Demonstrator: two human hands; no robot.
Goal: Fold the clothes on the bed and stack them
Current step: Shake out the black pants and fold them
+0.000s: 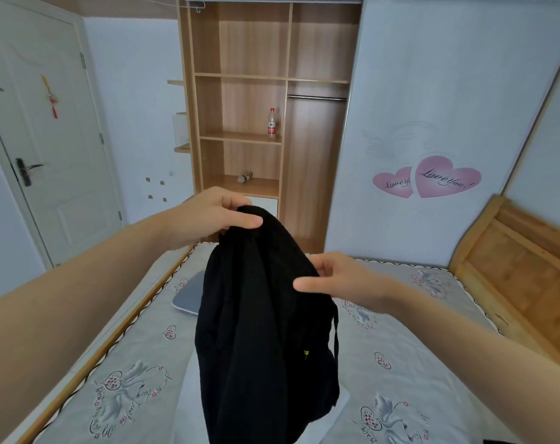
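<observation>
Soft black fleece-like garment [265,331] hangs bunched above the grey patterned bed [416,331]. The left grip [221,213] pinches its topmost fold; lower and to the right, the right grip [336,277] pinches a side edge. It looks light and limp, and is probably best taken at the shoulders or hem corners. Beyond both grips, an open wooden wardrobe [253,43] holds an upright red-capped clear bottle [272,123] and, one shelf lower, a small unidentifiable item [245,177].

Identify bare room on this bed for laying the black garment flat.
Bare mattress: right of the black garment, toward the wooden headboard; and left, nearer than the grey object. Crowded: the middle, where left hand and right hand hold it over something white.
</observation>
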